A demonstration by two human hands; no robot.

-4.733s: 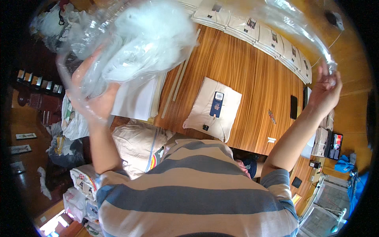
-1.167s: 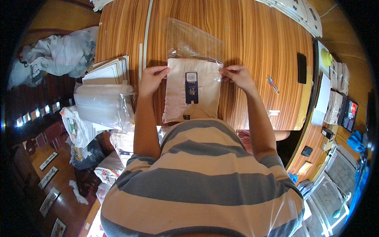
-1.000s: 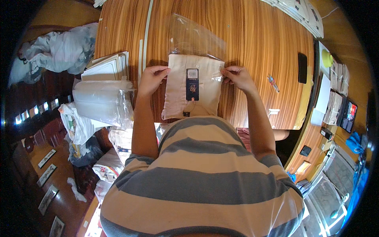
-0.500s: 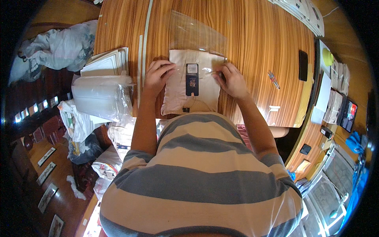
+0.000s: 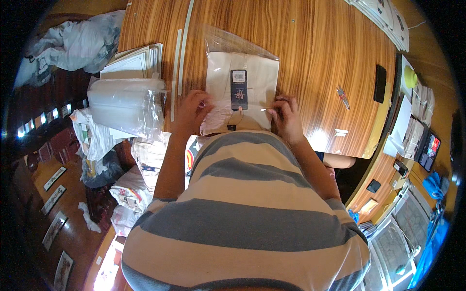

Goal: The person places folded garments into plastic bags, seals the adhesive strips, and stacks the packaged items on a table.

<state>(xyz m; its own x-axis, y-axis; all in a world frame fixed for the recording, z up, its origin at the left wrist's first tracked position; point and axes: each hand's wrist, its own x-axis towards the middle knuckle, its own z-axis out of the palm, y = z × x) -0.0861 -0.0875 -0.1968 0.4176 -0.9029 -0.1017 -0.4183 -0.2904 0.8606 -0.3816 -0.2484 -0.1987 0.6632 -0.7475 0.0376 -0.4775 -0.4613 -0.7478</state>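
Note:
A folded cream garment (image 5: pixel 259 80) with a dark hang tag (image 5: pixel 239 89) lies on the wooden table (image 5: pixel 310 53), inside a clear plastic bag (image 5: pixel 228 41) whose far end sticks out past it. My left hand (image 5: pixel 193 109) rests on the near left edge of the bagged garment. My right hand (image 5: pixel 285 116) pinches the near right edge of the bag. Both hands are curled on the bag's open end, close to my striped shirt.
A stack of clear plastic bags (image 5: pixel 124 104) and a pile of flat cream packs (image 5: pixel 136 63) sit at the left. A black phone (image 5: pixel 380 83) and a small pen (image 5: pixel 342 97) lie right. More packed items (image 5: pixel 383 17) line the far edge.
Earlier I held a bag up in the air; it now lies on the table around the garment. In the last second both hands slid toward me along the bag's sides to its near end.

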